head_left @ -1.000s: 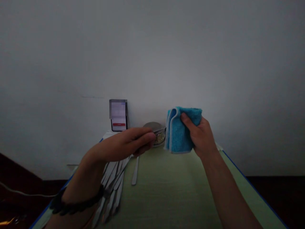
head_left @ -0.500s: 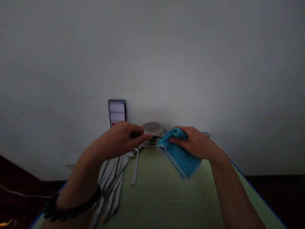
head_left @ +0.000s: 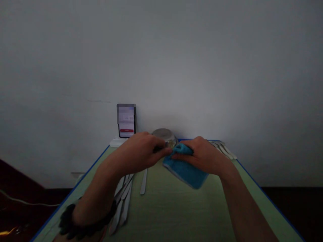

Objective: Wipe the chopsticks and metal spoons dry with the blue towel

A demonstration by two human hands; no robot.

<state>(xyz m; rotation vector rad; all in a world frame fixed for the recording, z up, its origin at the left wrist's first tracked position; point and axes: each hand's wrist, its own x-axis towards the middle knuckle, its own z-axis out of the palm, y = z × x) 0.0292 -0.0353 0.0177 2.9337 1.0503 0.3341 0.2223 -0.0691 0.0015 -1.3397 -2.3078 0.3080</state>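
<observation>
My left hand (head_left: 145, 149) is closed in a pinch on a thin metal piece of cutlery, now almost wholly hidden by my fingers and the cloth; its kind does not show. In my right hand (head_left: 204, 154) a folded blue cloth (head_left: 188, 171) is gripped, its top bunched around the cutlery's end, its lower part hanging. The fingertips of both hands nearly meet over the table. Below my left wrist lies a pile of metal cutlery (head_left: 123, 201), partly covered by the arm. A single utensil handle (head_left: 143, 183) lies just right of the pile.
A phone (head_left: 126, 121) leans upright by the wall on a white stand (head_left: 115, 142). A round metal container (head_left: 164, 134) stands behind my hands. Several cutlery pieces (head_left: 224, 150) lie at the back right corner of the green, blue-edged table (head_left: 176, 215).
My left hand has moved right, up to the cloth, and the metal shaft seen between my hands is now covered. The view has shifted slightly, uncovering the phone's lower part and the right-hand cutlery.
</observation>
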